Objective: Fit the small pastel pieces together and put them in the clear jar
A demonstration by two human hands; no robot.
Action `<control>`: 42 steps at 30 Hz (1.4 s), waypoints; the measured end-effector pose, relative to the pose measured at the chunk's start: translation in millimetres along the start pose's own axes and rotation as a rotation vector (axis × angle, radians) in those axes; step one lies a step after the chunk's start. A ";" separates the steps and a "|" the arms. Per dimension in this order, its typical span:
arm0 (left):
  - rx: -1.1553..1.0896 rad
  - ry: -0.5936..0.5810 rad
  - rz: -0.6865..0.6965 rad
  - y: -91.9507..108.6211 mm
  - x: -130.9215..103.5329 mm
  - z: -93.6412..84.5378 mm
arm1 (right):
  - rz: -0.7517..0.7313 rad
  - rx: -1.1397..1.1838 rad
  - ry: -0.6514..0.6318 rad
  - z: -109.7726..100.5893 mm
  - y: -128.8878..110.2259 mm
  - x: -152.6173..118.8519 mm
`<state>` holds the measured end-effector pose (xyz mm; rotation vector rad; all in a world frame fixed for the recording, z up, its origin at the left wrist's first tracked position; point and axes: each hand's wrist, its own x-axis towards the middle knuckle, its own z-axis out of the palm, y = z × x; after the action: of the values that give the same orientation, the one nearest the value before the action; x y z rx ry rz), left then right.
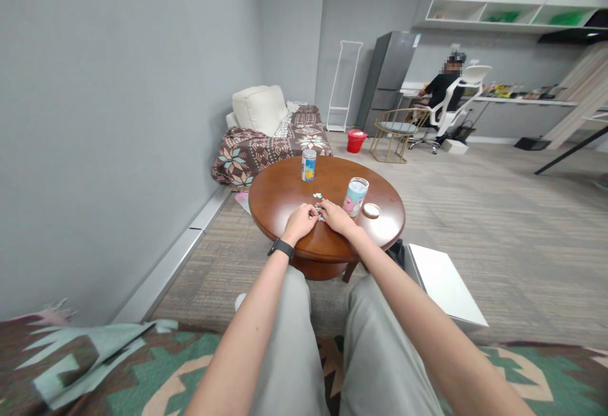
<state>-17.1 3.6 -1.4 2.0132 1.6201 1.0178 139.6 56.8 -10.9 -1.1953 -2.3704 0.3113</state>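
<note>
Both my hands are over the near middle of a round brown wooden table [273, 191]. My left hand [303, 221] has its fingers curled and pinched together; whatever is in them is too small to make out. Close beside it, my right hand [335, 216] lies low with fingers stretched apart, their tips touching small pale pieces [321, 218] that look like jigsaw puzzle pieces. A few more light-blue and white pieces [317, 195] lie just beyond the fingertips. Right of my right hand stands a clear jar with a pink and blue picture [355, 197]. Its likely lid [372, 210] lies beside it.
A blue and yellow can [308, 166] stands towards the table's back. A white box [446, 280] is on the floor at right. Behind are a patterned sofa [256, 156], a red bucket [355, 140], a gold-framed chair [396, 128] and a seated person [444, 87].
</note>
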 end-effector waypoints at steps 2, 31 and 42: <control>-0.002 0.004 0.015 -0.2 -0.5 -0.3 | -0.020 0.034 0.025 -6.6 -4.2 -10.3; -0.074 -0.008 -0.014 10.8 -4.2 -8.5 | -0.058 0.179 0.191 -9.6 -17.4 -33.8; -0.051 0.009 -0.007 11.2 -1.6 -6.7 | -0.033 0.174 0.179 -13.2 -23.8 -36.0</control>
<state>-14.4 -2.0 10.1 1.9709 1.5890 1.0562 148.1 13.7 -0.8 -1.0567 -2.1593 0.3745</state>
